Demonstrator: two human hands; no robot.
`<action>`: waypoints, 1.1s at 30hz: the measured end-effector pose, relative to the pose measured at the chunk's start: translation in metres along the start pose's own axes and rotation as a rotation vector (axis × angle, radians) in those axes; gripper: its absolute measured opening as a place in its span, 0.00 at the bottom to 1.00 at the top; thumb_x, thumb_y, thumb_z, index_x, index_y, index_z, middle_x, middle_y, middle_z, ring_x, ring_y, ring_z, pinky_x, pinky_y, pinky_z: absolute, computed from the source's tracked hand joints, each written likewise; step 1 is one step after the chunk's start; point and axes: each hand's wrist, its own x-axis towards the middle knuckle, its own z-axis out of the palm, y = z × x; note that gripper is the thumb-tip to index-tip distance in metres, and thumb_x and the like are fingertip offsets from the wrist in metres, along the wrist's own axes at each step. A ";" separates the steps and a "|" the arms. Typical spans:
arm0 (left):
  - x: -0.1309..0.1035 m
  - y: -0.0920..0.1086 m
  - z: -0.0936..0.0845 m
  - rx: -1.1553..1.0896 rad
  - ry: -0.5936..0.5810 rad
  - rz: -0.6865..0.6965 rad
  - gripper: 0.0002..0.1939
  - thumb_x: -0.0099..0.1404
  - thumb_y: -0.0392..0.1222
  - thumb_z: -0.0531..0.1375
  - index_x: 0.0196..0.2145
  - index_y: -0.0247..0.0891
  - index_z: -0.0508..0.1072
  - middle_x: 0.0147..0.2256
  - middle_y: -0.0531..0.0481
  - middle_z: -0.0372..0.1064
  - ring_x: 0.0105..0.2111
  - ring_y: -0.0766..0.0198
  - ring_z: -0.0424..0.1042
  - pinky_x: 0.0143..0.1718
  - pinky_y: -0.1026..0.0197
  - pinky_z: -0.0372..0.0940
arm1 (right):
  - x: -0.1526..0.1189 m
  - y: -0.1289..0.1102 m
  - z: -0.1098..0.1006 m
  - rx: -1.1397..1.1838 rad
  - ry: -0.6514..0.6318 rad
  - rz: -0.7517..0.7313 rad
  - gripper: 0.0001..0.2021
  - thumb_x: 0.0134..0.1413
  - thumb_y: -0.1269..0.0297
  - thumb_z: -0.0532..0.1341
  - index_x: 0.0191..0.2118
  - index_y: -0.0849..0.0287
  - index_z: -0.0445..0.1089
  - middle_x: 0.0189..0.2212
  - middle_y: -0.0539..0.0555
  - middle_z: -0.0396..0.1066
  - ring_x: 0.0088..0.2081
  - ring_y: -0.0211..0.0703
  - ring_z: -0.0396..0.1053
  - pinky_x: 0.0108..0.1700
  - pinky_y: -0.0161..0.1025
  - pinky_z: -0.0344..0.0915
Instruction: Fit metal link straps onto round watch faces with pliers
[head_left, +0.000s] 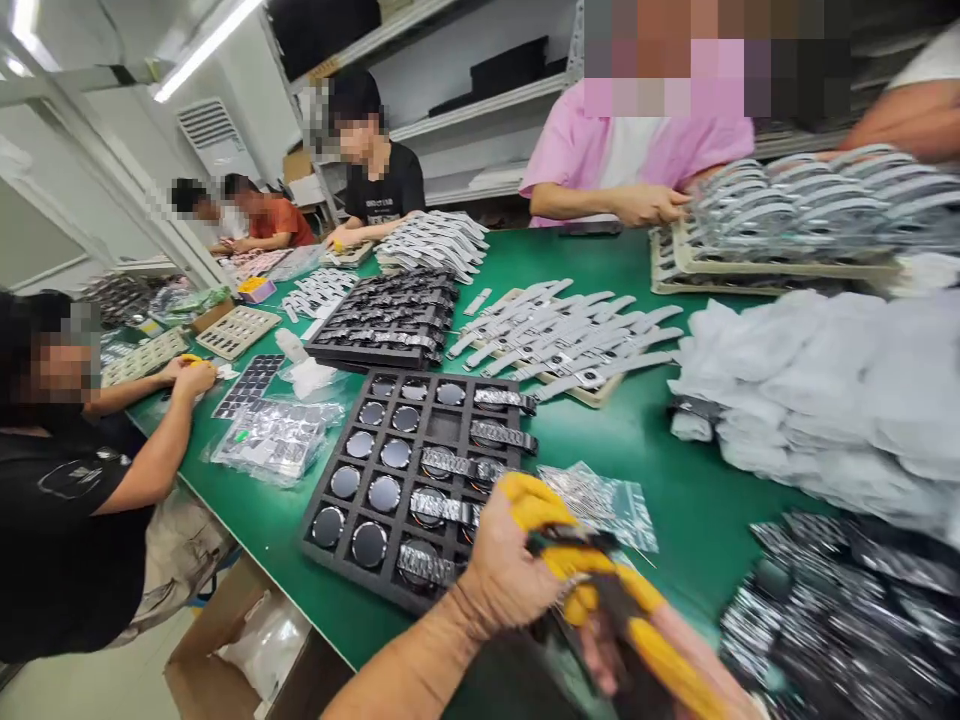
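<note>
Close in front of me, my left hand [514,560], with yellow coverings on its fingers, pinches a dark watch band [574,540]. My right hand [637,630], also in yellow finger coverings, is closed beside it at the same piece and blurred by motion; a dark strip runs along its fingers. Just beyond my left hand lies a black foam tray [315,545]. Round dark watch faces [369,543] sit in its left compartments, and watches with shiny link bands [427,562] fill several of the right ones. A clear bag of small metal pins [589,495] lies behind my hands.
Dark link bands [810,620] are heaped at right, below a pile of white wrapped packets [817,390]. Farther back are a stacked black tray [382,320] and pale straps [570,335] on the green table [517,255]. Co-workers sit around; an open carton [217,640] stands below the left edge.
</note>
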 end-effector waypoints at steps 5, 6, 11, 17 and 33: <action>0.012 0.003 -0.016 -0.289 0.258 -0.341 0.16 0.71 0.54 0.66 0.48 0.42 0.74 0.38 0.49 0.79 0.27 0.66 0.77 0.32 0.62 0.74 | -0.010 -0.025 0.016 -0.244 -0.342 0.126 0.20 0.65 0.41 0.63 0.39 0.54 0.72 0.29 0.54 0.77 0.20 0.38 0.67 0.24 0.38 0.62; 0.012 0.000 -0.018 -0.269 0.199 -0.360 0.15 0.70 0.52 0.68 0.47 0.42 0.74 0.37 0.50 0.79 0.27 0.66 0.77 0.32 0.62 0.73 | -0.009 -0.030 0.015 -0.233 -0.318 0.095 0.19 0.64 0.43 0.64 0.39 0.55 0.70 0.28 0.52 0.76 0.19 0.35 0.66 0.23 0.35 0.60; -0.006 -0.003 -0.006 -0.198 -0.403 -0.355 0.13 0.63 0.41 0.73 0.43 0.42 0.76 0.48 0.45 0.78 0.47 0.56 0.78 0.50 0.54 0.73 | -0.002 -0.051 -0.002 0.041 0.053 -0.128 0.24 0.57 0.42 0.70 0.48 0.54 0.66 0.20 0.43 0.72 0.15 0.32 0.60 0.18 0.30 0.57; -0.008 0.015 0.011 -0.312 -0.404 -0.842 0.20 0.64 0.51 0.70 0.46 0.40 0.71 0.35 0.52 0.76 0.32 0.65 0.73 0.32 0.64 0.67 | 0.007 -0.047 -0.018 -0.174 0.308 -0.377 0.21 0.65 0.42 0.63 0.51 0.55 0.68 0.29 0.50 0.75 0.28 0.44 0.74 0.28 0.39 0.70; 0.014 0.020 -0.003 -0.434 -0.087 -0.990 0.32 0.50 0.53 0.77 0.47 0.33 0.76 0.20 0.62 0.62 0.17 0.76 0.53 0.18 0.70 0.51 | 0.029 -0.032 -0.038 -1.529 0.567 -0.340 0.11 0.65 0.77 0.55 0.36 0.57 0.71 0.38 0.61 0.72 0.43 0.56 0.67 0.45 0.48 0.64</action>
